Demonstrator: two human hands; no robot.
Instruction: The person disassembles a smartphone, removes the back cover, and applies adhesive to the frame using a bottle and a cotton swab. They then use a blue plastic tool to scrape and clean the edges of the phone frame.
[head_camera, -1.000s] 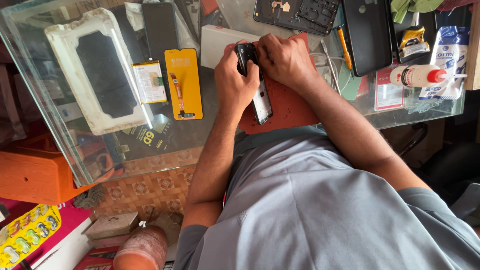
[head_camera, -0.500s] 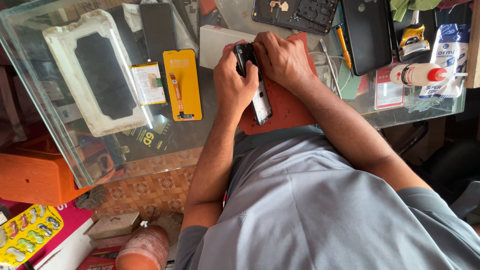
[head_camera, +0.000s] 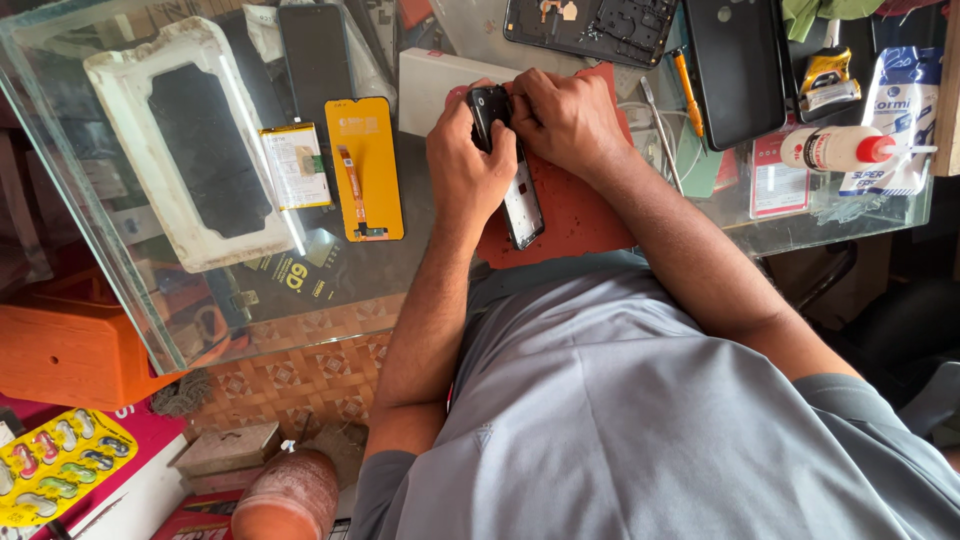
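A dark phone body (head_camera: 522, 195) with its inside exposed stands on its long edge over a red work mat (head_camera: 575, 215) on the glass table (head_camera: 130, 290). My left hand (head_camera: 462, 170) grips its upper end from the left. My right hand (head_camera: 570, 120) is closed on the same end from the right, fingers pressed against the top corner. The lower half of the phone sticks out below both hands towards my chest.
Left of the mat lie a yellow screen part (head_camera: 365, 165), a battery (head_camera: 293, 165), a black phone (head_camera: 315, 55) and a white foam tray (head_camera: 190, 150). A white box (head_camera: 435, 80), opened phone frame (head_camera: 600, 25), black back cover (head_camera: 735, 65), orange-handled tool (head_camera: 685, 90) and glue bottle (head_camera: 835, 148) crowd the far right.
Both hands stay clamped on the phone body in the same spot. Only the view has shifted slightly.
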